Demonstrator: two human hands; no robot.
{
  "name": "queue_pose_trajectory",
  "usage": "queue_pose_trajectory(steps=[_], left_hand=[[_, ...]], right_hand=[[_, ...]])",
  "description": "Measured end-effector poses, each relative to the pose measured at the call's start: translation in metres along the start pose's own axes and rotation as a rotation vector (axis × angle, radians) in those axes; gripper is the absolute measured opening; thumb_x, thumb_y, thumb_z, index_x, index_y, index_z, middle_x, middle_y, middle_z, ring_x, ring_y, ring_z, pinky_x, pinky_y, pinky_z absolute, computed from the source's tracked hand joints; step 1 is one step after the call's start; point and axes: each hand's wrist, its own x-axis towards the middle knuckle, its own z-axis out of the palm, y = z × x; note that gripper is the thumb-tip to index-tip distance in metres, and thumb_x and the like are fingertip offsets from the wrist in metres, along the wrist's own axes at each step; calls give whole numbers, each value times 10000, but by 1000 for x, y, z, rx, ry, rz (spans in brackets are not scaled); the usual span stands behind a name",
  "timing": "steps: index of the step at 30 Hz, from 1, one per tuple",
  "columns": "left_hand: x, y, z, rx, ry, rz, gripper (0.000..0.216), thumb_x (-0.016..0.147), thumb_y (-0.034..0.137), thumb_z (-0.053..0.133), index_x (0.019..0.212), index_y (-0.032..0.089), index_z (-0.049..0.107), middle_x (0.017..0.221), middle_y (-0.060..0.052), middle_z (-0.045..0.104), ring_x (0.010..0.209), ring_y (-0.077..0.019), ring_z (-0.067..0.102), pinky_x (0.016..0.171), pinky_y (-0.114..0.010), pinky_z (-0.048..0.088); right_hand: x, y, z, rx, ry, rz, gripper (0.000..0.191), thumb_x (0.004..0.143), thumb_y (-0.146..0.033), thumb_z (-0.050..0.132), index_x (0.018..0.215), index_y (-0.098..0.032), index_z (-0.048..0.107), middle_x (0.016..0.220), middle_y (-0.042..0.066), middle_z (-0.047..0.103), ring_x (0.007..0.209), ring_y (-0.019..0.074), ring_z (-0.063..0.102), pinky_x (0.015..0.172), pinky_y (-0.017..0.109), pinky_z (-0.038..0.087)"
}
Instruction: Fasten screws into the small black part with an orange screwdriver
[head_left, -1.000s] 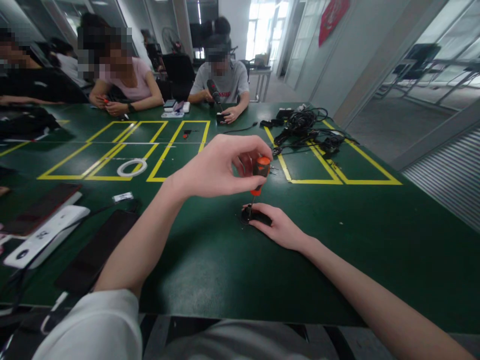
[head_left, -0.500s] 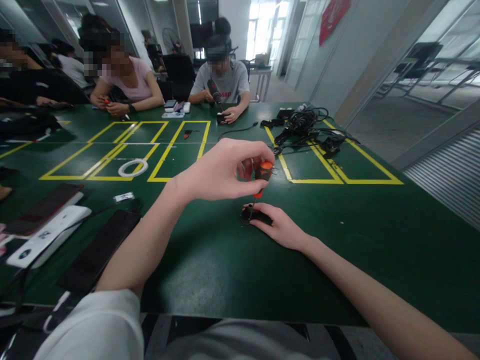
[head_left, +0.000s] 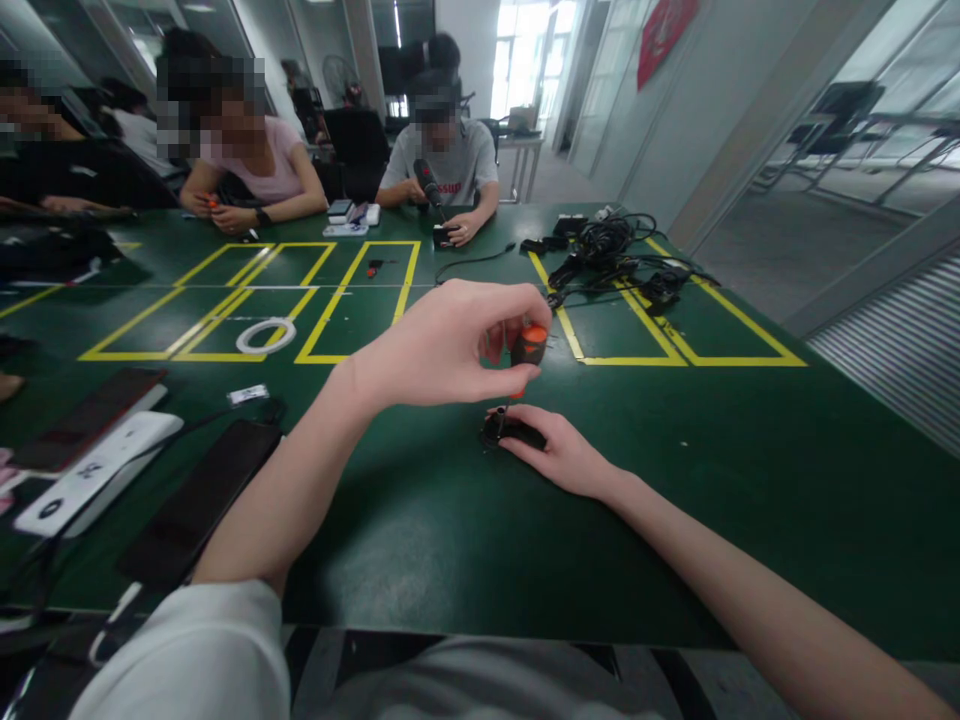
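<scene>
My left hand (head_left: 442,345) pinches the orange and black handle of a small screwdriver (head_left: 527,345) between thumb and fingertips. The screwdriver stands nearly upright, its tip down on a small black part (head_left: 501,431) lying on the green table (head_left: 420,530). My right hand (head_left: 559,450) rests flat on the table, its fingers pressed on that black part and holding it in place.
To my left lie a white power strip (head_left: 90,470), a black phone (head_left: 199,500) and a dark flat device (head_left: 82,415). A white tape ring (head_left: 264,335) sits among yellow floor markings. Tangled black cables (head_left: 607,255) lie at the far right. Other people work across the table.
My left hand has sunk slightly with the screwdriver and its fingers have shifted round the handle. My right hand has stayed on the black part.
</scene>
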Motion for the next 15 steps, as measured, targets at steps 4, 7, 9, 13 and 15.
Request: queue_pose_trajectory(steps=[4, 7, 9, 13, 15], left_hand=[[1, 3, 6, 81, -7, 14, 180, 878, 255, 626, 1041, 184, 656, 868, -17, 721, 724, -140, 659, 668, -250, 480], [2, 6, 11, 147, -37, 4, 134, 918, 303, 591, 977, 192, 636, 829, -17, 706, 721, -153, 649, 639, -255, 432], [3, 7, 13, 211, -40, -29, 157, 934, 349, 584, 941, 196, 619, 763, -8, 682, 689, -160, 633, 610, -257, 388], [3, 7, 17, 324, -41, -55, 214, 971, 392, 546, 898, 199, 604, 681, -5, 645, 646, -173, 607, 586, -268, 328], [3, 8, 19, 348, -45, -56, 219, 987, 377, 513, 891, 201, 602, 670, -8, 639, 643, -178, 602, 586, -272, 322]], right_hand=[[0, -2, -1, 0, 3, 9, 231, 981, -279, 620, 1197, -212, 667, 1150, 102, 780, 1049, 265, 757, 967, 438, 614], [-1, -4, -2, 4, -2, 24, 207, 976, -275, 623, 1168, -213, 670, 1131, 101, 782, 1031, 266, 758, 957, 435, 615], [-1, -5, -2, 1, 2, 24, 206, 972, -273, 625, 1162, -209, 670, 1123, 103, 783, 1023, 269, 759, 946, 435, 618], [-1, -7, -3, -5, 4, 26, 231, 967, -273, 623, 1183, -207, 670, 1141, 108, 783, 1034, 278, 760, 947, 445, 622], [-1, -8, -3, -3, -1, 34, 243, 966, -272, 622, 1195, -206, 671, 1147, 109, 784, 1033, 281, 762, 951, 452, 623]])
